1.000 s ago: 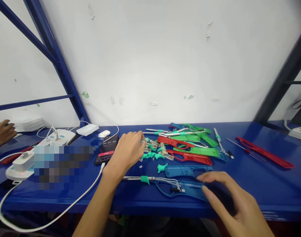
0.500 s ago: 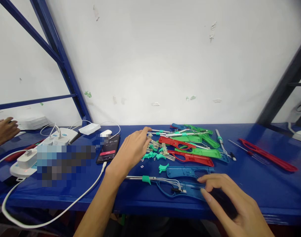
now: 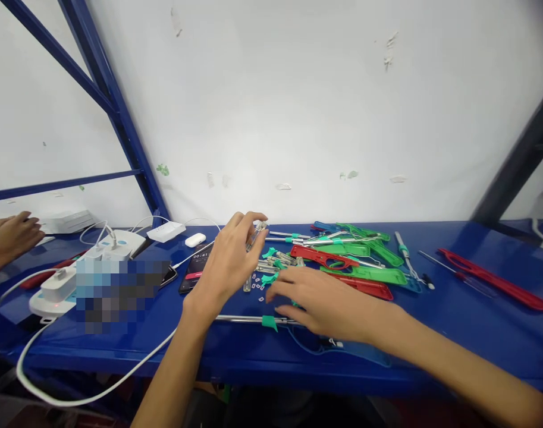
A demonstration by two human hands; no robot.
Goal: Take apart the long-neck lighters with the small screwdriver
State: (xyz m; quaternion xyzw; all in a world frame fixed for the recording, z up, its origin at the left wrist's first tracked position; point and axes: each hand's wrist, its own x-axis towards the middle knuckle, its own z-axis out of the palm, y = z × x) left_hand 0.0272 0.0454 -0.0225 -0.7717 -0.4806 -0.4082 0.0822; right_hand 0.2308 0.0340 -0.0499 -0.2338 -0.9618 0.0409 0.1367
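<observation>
My left hand (image 3: 235, 255) pinches a clear plastic piece (image 3: 256, 230) between thumb and fingers, just above the table. My right hand (image 3: 304, 297) hovers over the small parts with its fingers curved and apart, holding nothing visible. Between the hands lie green clips (image 3: 269, 278) and small white bits (image 3: 257, 286). A metal rod with a green clip (image 3: 244, 319) lies nearer the front, beside a blue casing half (image 3: 360, 352) that my right forearm partly covers. Red casing halves (image 3: 316, 257) and green casing halves (image 3: 378, 274) are heaped behind.
A phone (image 3: 195, 270), a white earbud case (image 3: 195, 239) and a power strip (image 3: 52, 303) with white cables lie left. Another person's hand (image 3: 15, 238) is at the far left. A red casing (image 3: 498, 279) lies right.
My left hand has lifted a clear piece from the pile. My right hand has moved left and away from me, from the blue casing to above the small parts. The view has shifted slightly.
</observation>
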